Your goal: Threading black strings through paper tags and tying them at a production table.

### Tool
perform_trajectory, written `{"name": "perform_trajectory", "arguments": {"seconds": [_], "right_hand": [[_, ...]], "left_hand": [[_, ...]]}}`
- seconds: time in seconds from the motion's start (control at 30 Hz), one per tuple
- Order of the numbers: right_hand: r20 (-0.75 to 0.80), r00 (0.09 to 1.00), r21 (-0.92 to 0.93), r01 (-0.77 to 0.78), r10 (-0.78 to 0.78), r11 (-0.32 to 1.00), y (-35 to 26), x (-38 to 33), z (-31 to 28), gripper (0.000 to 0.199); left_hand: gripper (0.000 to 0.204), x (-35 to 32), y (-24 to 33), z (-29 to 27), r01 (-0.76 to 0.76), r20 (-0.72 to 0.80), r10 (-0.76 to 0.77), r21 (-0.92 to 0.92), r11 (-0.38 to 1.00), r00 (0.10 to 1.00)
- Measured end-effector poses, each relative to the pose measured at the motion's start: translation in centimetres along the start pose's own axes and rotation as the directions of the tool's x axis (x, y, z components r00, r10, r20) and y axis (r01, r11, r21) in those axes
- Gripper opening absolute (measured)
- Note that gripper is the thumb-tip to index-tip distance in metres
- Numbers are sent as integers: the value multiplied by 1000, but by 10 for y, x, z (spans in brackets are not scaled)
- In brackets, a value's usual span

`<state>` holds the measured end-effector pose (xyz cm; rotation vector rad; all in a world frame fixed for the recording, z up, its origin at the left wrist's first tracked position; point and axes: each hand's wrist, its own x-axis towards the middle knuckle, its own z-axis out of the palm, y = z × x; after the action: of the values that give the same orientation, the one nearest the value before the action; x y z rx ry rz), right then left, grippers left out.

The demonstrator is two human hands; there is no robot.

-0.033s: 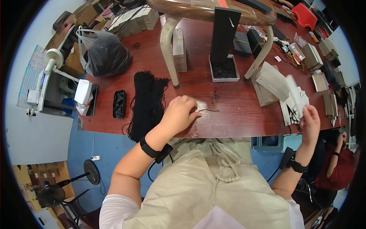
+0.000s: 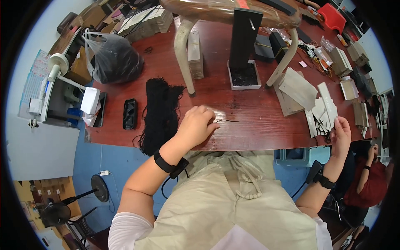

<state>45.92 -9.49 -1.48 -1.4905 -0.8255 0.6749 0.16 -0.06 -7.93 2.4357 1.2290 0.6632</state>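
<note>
My left hand [image 2: 195, 126] rests on the table near its front edge. Its fingers are curled together, and a thin black cord [image 2: 228, 121] sticks out from its fingertips to the right. At the right, my right hand [image 2: 341, 130] pinches the lower end of a narrow white tag [image 2: 327, 100] and holds it up over a loose pile of white tags [image 2: 315, 116] with black strings. Beside my left forearm lies a thick bundle of black cords [image 2: 160, 114], spread lengthwise toward the front edge.
A pale-legged stool [image 2: 183, 54] stands on the table. Below it are a white tray [image 2: 246, 87] of small black pieces and a card stack [image 2: 195, 54]. Grey cards [image 2: 298, 89] lie right, a black pouch [image 2: 130, 113] and filled plastic bag [image 2: 114, 58] left. A person in red [image 2: 371, 183] sits at right.
The white tag in my right hand has tilted and stands out sharply where it was blurred. My right hand has shifted slightly; the left stays in place.
</note>
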Motion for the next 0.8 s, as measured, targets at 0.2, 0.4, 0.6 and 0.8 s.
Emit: {"name": "perform_trajectory", "arguments": {"seconds": [0.2,0.4,0.6,0.8], "right_hand": [[-82,902,-806,190,-424,561,72,32,-35,17],[306,948,-167,-41,92,985,1,-31,96,14],[860,483,-69,-214,167,974,4,-69,199,28],[863,488,-26,-219,132,975,2,-60,206,22]], "left_hand": [[11,0,8,14,0,41,-1,27,1000,999],[9,16,39,-5,144,172,-78,-418,897,982],[9,26,64,-9,8,65,34,-553,833,997],[7,4,34,-27,297,262,-168,-602,741,950]]}}
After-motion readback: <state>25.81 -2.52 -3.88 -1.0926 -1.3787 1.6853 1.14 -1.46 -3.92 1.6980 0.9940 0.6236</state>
